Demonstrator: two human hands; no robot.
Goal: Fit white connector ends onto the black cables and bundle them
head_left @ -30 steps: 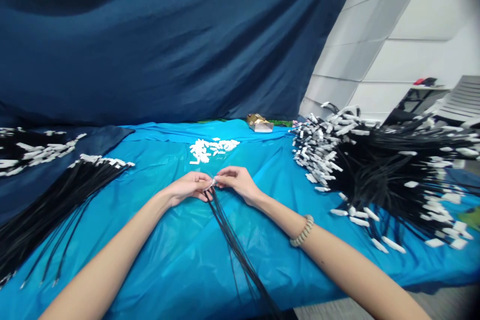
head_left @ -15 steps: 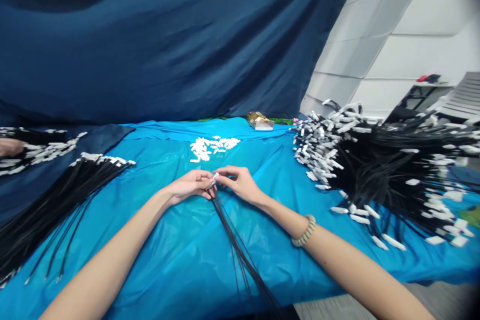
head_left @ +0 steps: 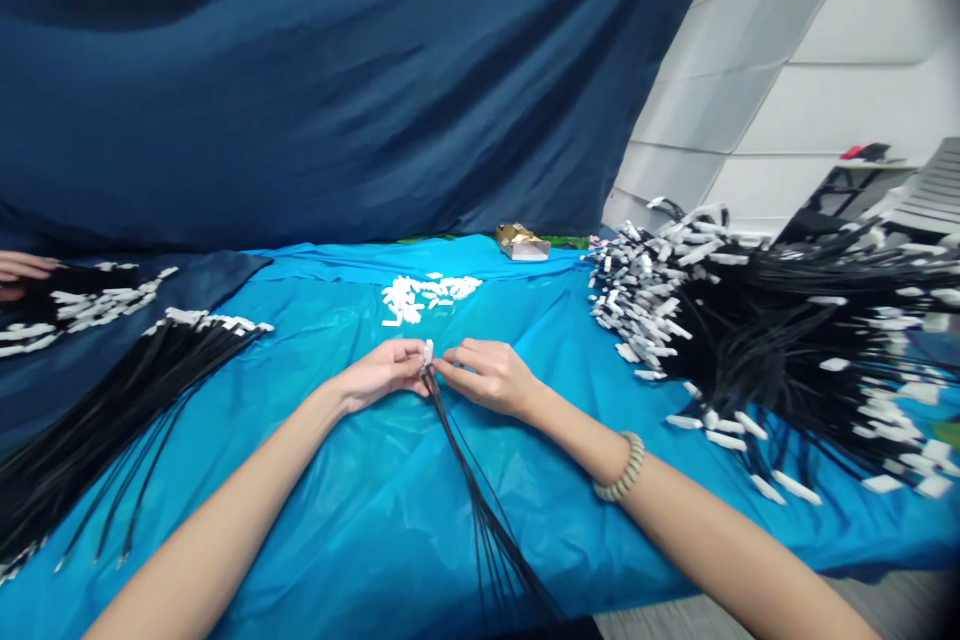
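My left hand (head_left: 386, 372) is closed in a pinch on a white plastic connector (head_left: 428, 352) that stands upright between thumb and fingers. Black wires (head_left: 469, 480) run from just below the connector toward the table's front edge, fanning out into several thin strands. My right hand (head_left: 491, 378), with a beaded bracelet at its wrist, has its fingertips pinched at the wire ends beside the connector's lower end. The fine detail between those fingertips is too small to see clearly. Beyond both hands lies a loose pile of white connectors (head_left: 420, 298).
A large heap of black wires with white connectors (head_left: 757, 350) covers the right side. At left lies another wire bundle (head_left: 142, 400), and another person's hand (head_left: 24, 270) is at the far left. A small gold box (head_left: 523, 242) stands at the back of the blue-covered table (head_left: 337, 520).
My right hand has shifted slightly right and down from the connector's top to the wires. The white connector now stands more upright in my left hand. The other person's hand has risen.
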